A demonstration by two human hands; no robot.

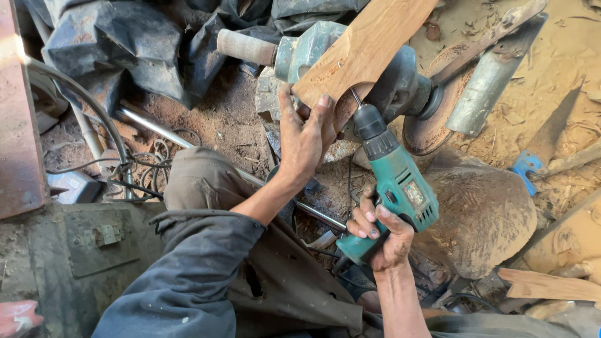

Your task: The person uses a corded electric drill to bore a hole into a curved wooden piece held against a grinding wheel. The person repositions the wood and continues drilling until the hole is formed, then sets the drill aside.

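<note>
Drill (pixel 395 188) bit tip hidden behind plank (pixel 360 53)

The upper end of the wooden plank (pixel 366 50) is cut off by the top edge, and its lower end is partly covered by the left hand (pixel 305 134). The grip of the green electric drill (pixel 394 188) is hidden inside the right hand (pixel 383 236), and the tip of its bit is lost against the wood. Part of the grinder motor (pixel 350 69) is concealed behind the plank, and both elbows are cut by the bottom edge.
</note>
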